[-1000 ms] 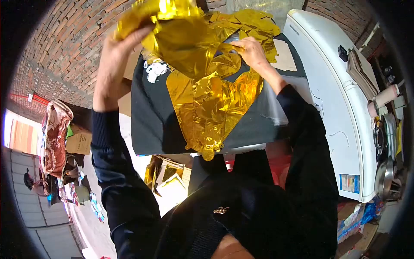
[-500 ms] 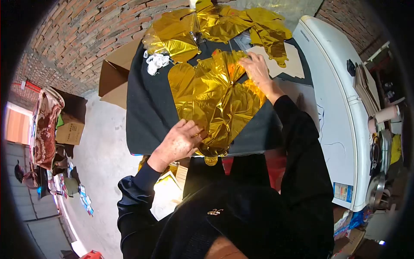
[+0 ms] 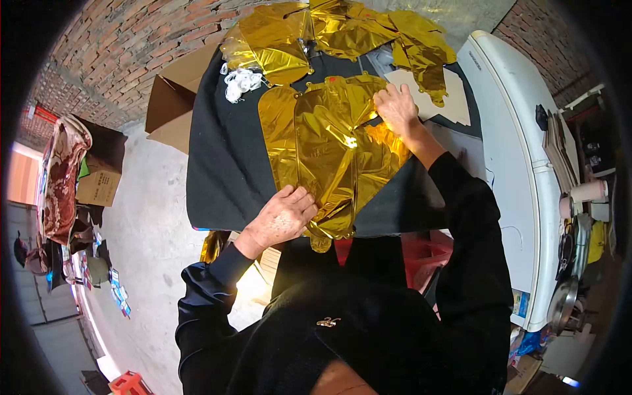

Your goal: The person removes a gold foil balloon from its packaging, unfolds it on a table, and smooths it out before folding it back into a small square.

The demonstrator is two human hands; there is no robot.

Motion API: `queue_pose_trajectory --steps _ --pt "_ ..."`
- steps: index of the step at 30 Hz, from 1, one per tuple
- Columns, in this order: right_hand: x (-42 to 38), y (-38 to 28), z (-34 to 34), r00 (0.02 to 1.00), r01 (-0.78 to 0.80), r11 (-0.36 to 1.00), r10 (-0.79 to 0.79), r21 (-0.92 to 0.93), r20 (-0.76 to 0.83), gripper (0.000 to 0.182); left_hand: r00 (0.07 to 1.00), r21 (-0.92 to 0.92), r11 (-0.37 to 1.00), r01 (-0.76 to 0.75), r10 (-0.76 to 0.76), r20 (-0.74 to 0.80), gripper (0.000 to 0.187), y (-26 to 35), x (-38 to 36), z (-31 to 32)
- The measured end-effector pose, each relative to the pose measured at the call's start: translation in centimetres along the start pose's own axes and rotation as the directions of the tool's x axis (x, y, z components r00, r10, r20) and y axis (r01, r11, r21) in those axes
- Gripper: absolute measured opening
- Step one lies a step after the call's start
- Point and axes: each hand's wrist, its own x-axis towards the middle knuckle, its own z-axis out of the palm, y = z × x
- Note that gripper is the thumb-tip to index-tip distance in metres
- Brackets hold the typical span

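A flat, uninflated gold foil balloon (image 3: 319, 141) with small tabs along its edge lies on the black-covered table (image 3: 227, 164) in front of me. My left hand (image 3: 282, 216) grips its lower left edge with curled fingers, and the fingertips are partly hidden. At the upper right edge, my right hand (image 3: 397, 112) pinches the foil. Between the two hands the sheet shows creases and bright reflections. One rounded tab hangs over the table's near edge.
More gold foil balloons (image 3: 355, 33) lie along the table's far side. White string (image 3: 241, 84) is bunched at the far left, with pale card (image 3: 453, 95) at the far right. A cardboard box (image 3: 172, 108) stands left, a white refrigerator (image 3: 517, 171) right.
The balloon looks flatter and more spread, with fewer creases near its top. My right hand has shifted slightly along the upper right edge. My left hand stays near the lower left edge.
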Motion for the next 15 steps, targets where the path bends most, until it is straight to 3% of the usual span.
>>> queue_pose_trajectory --steps 2,5,12,15 --pt "0.0 -0.2 -0.1 0.999 -0.024 1.0 0.024 0.021 -0.038 0.011 1.0 0.002 1.0 0.003 -0.003 -0.025 0.024 0.0 0.2 0.1" --pt "-0.2 -0.3 1.9 0.994 -0.097 0.995 0.098 -0.011 0.057 0.013 0.999 0.034 0.999 0.016 -0.014 -0.05 0.021 -0.2 0.6 0.0" --pt "0.9 -0.2 -0.9 0.947 -0.08 0.996 0.087 -0.035 0.309 0.016 0.992 0.042 0.999 0.011 -0.005 -0.128 0.019 -0.4 0.4 0.5" --pt "1.0 -0.4 -1.2 0.913 -0.112 0.994 0.099 0.01 0.397 0.013 0.995 0.007 0.998 0.061 -0.061 -0.077 0.019 -0.6 -0.4 0.4"
